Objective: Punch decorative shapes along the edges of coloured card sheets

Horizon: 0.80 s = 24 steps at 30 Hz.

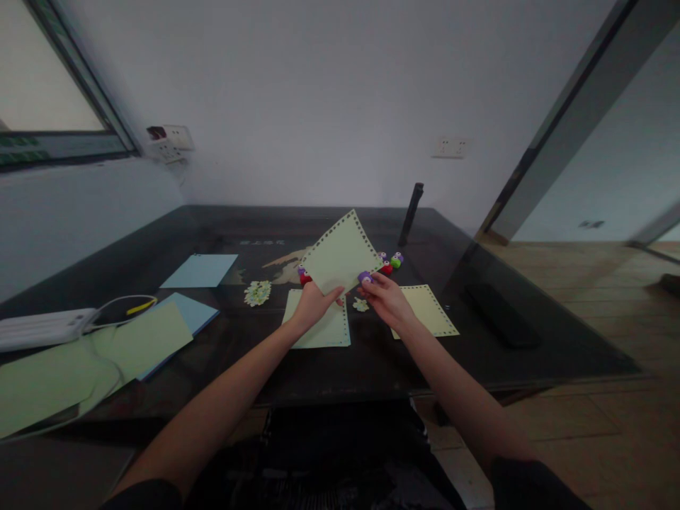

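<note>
My left hand point(313, 306) grips the lower corner of a pale green sheet of paper point(343, 251), thumb on top. The sheet is raised and tilted, with punched holes lining its upper edges. My right hand point(389, 301) has its fingers closed on a small purple craft punch point(365, 279), which is at the sheet's lower right edge. Below the hands lie a light green punched sheet point(324, 333) and a pale yellow punched sheet point(433, 312). A little heap of paper cut-outs point(360, 304) sits between them. More red, green and purple punches point(397, 260) stand behind my right hand.
A larger heap of cut-outs point(258, 292) and a light blue sheet point(202, 270) lie to the left. Green paper point(154, 340), a white power strip point(45, 328) and a cable are at far left. A black phone-like slab point(502, 316) lies right; a black stick point(411, 214) stands behind.
</note>
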Tool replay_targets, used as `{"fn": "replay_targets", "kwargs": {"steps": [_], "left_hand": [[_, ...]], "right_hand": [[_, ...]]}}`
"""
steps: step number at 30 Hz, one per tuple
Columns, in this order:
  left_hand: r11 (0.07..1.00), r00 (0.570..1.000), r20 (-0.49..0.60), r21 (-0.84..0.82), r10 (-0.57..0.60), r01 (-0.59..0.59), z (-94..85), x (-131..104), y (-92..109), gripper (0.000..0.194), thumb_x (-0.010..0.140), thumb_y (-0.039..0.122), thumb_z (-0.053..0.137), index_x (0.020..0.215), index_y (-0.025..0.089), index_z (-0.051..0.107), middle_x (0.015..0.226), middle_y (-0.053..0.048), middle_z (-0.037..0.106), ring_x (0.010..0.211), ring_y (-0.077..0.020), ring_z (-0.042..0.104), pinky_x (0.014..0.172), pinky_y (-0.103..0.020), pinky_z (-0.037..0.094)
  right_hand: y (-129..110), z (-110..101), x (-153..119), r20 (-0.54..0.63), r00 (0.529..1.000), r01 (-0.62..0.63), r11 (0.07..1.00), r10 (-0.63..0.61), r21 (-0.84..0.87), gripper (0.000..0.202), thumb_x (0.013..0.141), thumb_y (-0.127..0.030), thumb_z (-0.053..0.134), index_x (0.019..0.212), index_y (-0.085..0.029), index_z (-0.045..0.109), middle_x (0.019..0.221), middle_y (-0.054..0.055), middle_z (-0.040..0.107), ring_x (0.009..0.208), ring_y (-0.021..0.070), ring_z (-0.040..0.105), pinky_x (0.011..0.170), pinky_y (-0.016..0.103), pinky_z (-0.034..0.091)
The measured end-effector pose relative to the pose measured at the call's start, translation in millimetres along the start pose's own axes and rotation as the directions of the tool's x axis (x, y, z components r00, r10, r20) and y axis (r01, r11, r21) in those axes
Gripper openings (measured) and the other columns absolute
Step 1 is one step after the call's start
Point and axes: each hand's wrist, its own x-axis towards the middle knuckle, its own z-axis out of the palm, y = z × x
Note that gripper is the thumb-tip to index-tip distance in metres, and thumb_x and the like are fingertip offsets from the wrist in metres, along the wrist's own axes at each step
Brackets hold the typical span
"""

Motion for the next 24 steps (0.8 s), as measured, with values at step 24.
{"fn": "replay_targets", "kwargs": {"steps": [24], "left_hand": [[1.0,0.999,0.04,0.003,-0.02,0.02,0.5,0.0,-4.8,0.011,0.077,0.025,0.061,0.074,0.015,0.065,0.057,-0.001,0.067,0.066,-0.0179,0.066,0.078,-0.03,0.05]], "right_hand": [[-2.0,3.5,-3.6,-0.023,0.999,0.034,0.995,-0.036,-0.094,0.033,0.052,-0.027,0.084,0.074,-0.017,0.062,0.067,-0.003,0.067,0.052,0.0091,0.061,0.056,0.022,0.047]]}}
